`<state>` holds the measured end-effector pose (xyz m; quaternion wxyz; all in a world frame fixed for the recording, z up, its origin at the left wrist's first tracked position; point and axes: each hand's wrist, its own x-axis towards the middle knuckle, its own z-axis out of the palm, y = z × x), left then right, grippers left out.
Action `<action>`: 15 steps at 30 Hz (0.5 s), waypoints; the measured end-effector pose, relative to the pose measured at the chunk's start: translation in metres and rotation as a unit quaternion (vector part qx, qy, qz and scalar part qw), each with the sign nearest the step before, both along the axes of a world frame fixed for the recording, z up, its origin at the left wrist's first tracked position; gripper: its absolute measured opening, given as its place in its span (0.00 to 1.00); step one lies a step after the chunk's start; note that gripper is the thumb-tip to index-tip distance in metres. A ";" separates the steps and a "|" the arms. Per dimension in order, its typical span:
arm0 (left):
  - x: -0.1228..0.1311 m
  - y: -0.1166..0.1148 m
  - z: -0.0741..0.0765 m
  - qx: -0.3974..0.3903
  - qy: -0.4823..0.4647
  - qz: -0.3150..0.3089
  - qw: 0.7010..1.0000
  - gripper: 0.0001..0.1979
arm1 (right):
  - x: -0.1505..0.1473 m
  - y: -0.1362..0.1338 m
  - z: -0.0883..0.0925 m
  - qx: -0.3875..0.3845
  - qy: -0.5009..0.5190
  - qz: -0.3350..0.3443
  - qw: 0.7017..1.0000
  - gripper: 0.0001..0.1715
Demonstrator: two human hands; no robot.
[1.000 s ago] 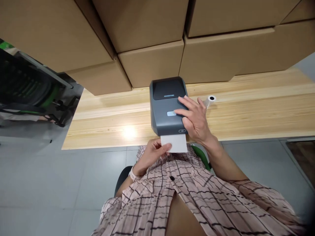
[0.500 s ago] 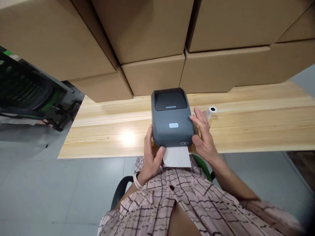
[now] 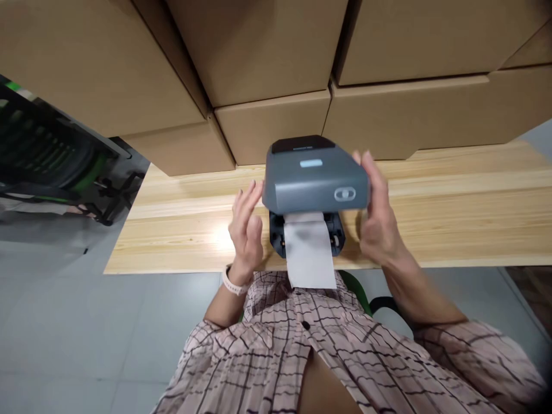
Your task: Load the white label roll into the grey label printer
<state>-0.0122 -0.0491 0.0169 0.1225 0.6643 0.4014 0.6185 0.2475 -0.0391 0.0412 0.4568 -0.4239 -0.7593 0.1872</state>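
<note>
A dark blue-grey label printer stands at the front edge of the wooden table, its lid [image 3: 317, 181] raised over the black base [image 3: 277, 233]. White label paper [image 3: 309, 256] runs out of the base and hangs over the table edge. My left hand [image 3: 246, 227] is at the lid's left side, fingers spread and fingertips near or touching it. My right hand [image 3: 379, 213] is at the lid's right side, its fingers against the lid's edge and slightly blurred. Inside the base, the parts under the lid are mostly hidden.
Cardboard boxes [image 3: 271, 129] line the back of the wooden table [image 3: 452, 213]. A black and green chair [image 3: 56, 155] is on the floor at the left. My checkered shirt is close to the table's front edge.
The printer's lid has swung up from the closed position, baring the base and more of the paper. Both hands have moved up and outward with it. The small white roll is now out of sight.
</note>
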 end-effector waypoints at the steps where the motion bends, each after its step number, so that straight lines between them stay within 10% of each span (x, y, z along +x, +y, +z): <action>1: -0.003 0.013 0.006 -0.001 -0.005 -0.003 1.000 0.22 | -0.003 0.016 0.011 0.048 0.002 0.008 0.999 0.54; 6: -0.008 0.052 0.007 -0.153 -0.065 0.029 0.986 0.19 | -0.023 0.099 0.058 0.158 0.054 0.012 0.986 0.50; 15: -0.003 0.044 -0.007 -0.371 -0.019 -0.047 0.927 0.37 | -0.018 0.180 0.087 0.080 0.003 -0.010 0.997 0.50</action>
